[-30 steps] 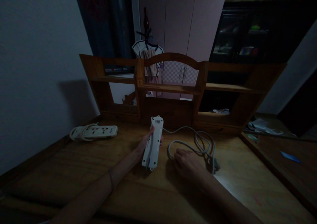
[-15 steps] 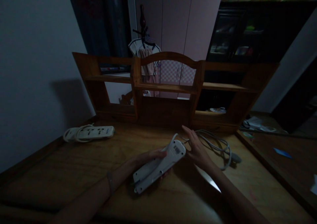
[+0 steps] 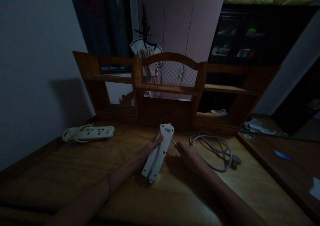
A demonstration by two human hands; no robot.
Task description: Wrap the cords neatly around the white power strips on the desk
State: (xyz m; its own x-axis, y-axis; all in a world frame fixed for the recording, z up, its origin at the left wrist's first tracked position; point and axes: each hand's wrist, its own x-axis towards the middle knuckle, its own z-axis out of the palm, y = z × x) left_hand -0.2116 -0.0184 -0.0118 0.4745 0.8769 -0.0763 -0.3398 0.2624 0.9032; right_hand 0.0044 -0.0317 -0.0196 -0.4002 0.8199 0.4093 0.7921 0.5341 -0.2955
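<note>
My left hand [image 3: 153, 146] is wrapped round a white power strip [image 3: 158, 156], its thumb on top. The strip is held tilted above the wooden desk, underside up, with screws and a small label showing. Just right of it, my right hand [image 3: 188, 155] is closed in a pinch on a short stretch of pale cord [image 3: 173, 142] beside the strip's far end. A loosely looped grey cable [image 3: 226, 168] lies on the desk beyond the right hand and ends in a plug [image 3: 236, 159]. Where the pinched cord runs under the hand is hidden.
A second white power strip [image 3: 96, 132], its cord wound about one end, lies at the desk's left. A wooden shelf unit [image 3: 170, 90] stands along the back of the desk [image 3: 120, 192]. Lower right, a brown surface [image 3: 282, 172] bears a blue packet [image 3: 282, 155].
The power strip has turned more upright and shifted away from me in my left hand. My right hand has gone from spread fingers near its end to a pinch on the cord.
</note>
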